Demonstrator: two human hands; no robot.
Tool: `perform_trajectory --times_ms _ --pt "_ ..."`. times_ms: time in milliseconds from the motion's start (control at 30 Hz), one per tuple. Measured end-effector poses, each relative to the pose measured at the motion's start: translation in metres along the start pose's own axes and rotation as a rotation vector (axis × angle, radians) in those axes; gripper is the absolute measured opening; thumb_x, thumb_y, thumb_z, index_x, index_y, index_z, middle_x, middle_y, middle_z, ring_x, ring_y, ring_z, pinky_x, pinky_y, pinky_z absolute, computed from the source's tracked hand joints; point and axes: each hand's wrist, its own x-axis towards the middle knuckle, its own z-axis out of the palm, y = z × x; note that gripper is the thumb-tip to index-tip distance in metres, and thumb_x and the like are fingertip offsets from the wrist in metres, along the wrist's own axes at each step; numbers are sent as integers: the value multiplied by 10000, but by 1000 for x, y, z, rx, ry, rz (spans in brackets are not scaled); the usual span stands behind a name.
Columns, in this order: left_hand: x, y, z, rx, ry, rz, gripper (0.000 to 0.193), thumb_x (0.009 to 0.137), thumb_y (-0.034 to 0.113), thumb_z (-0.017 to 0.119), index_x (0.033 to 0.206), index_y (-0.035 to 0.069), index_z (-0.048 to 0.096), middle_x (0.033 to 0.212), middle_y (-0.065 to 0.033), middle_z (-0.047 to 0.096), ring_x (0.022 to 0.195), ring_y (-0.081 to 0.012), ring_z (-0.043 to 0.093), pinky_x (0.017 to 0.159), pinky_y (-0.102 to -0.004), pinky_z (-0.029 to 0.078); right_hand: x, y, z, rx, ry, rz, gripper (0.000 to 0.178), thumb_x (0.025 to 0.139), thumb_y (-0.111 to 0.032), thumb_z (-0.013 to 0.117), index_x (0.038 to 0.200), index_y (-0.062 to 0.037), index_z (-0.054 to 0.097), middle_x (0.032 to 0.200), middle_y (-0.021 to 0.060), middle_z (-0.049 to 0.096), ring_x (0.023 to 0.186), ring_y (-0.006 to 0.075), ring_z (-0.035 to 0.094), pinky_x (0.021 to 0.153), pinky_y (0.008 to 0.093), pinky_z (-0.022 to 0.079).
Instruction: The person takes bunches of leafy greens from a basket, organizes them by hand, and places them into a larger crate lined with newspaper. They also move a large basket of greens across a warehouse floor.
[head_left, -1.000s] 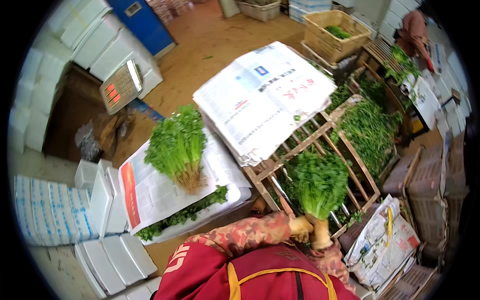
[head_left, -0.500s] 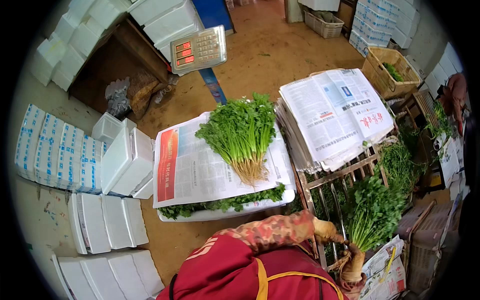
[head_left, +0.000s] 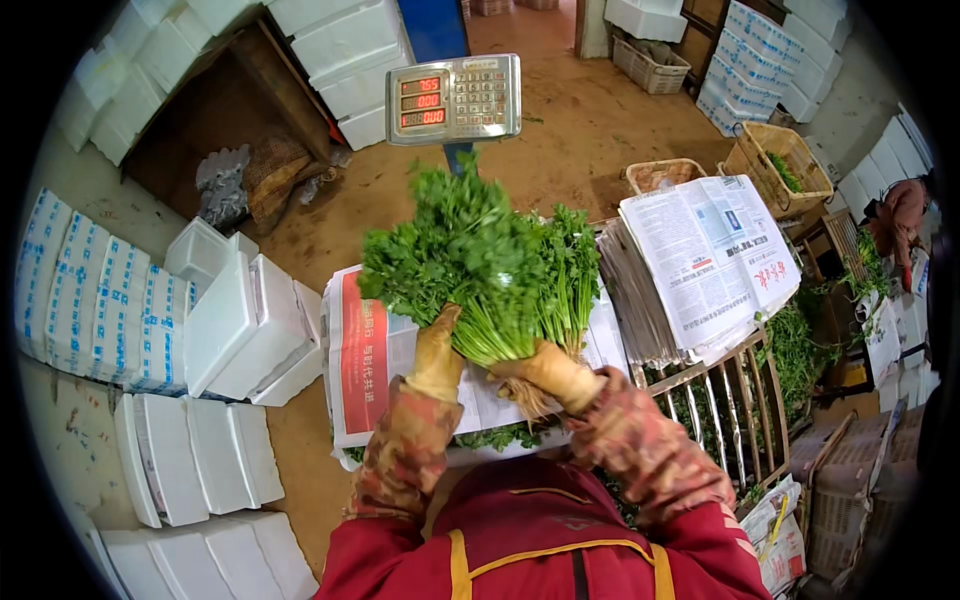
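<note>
My left hand (head_left: 437, 350), in a tan glove, is closed round one side of a bunch of celery greens (head_left: 490, 325). My right hand (head_left: 560, 375), gloved alike, grips the pale stalks near the roots. The bunch's leafy top points away from me and is slightly blurred. Behind and to its right, a second bunch of celery greens (head_left: 572, 275) lies on newspaper (head_left: 360, 385). That newspaper covers a white foam box, and green leaves (head_left: 500, 437) poke out along its near edge.
A scale display (head_left: 455, 98) on a post stands behind the box. To the right are a newspaper stack (head_left: 710, 265) and a metal-barred rack (head_left: 735, 405) over more greens. White foam boxes (head_left: 195, 450) line the left. At far right, another person (head_left: 900, 215) handles greens.
Both hands have swung from the rack on the right to over the newspaper, bringing the bunch of celery greens along. It now partly covers the bunch lying there. The view has shifted too.
</note>
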Motion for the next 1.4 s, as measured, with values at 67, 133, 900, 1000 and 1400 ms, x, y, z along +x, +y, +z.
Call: perform_trajectory --times_ms 67,133,900,1000,1400 --pt "24 -58 -19 -390 151 -380 213 899 72 605 1095 -12 621 1056 -108 651 967 -216 629 817 -330 509 28 40 -3 250 151 245 328 874 -141 668 1138 35 584 1038 145 676 907 240 666 774 348 556" --pt "50 -149 -56 80 119 -196 212 889 74 619 1085 -6 624 1041 -98 647 951 -210 624 815 -327 502 46 99 -26 790 -119 37 394 926 -221 609 1187 67 546 1108 157 647 957 265 652 794 376 556" --pt "65 90 -43 977 -167 -270 421 891 353 612 1076 -24 603 848 -205 659 801 -274 662 738 -381 522 77 57 -10 -778 269 -111 238 844 -310 592 975 -142 698 822 96 694 744 269 652 696 368 506" --pt "73 57 -26 960 26 -43 350 926 219 604 1185 -9 541 951 -212 641 851 -251 640 781 -361 517 69 53 -9 -782 267 -107 234 842 -310 595 971 -145 700 815 90 694 740 260 652 696 369 506" --pt "150 -115 -44 1177 -45 419 431 953 307 549 1174 -64 563 1146 -278 591 1041 -417 574 893 -422 476 35 83 16 -745 386 -415 325 800 -203 584 1106 -103 624 866 126 677 780 321 649 686 414 510"
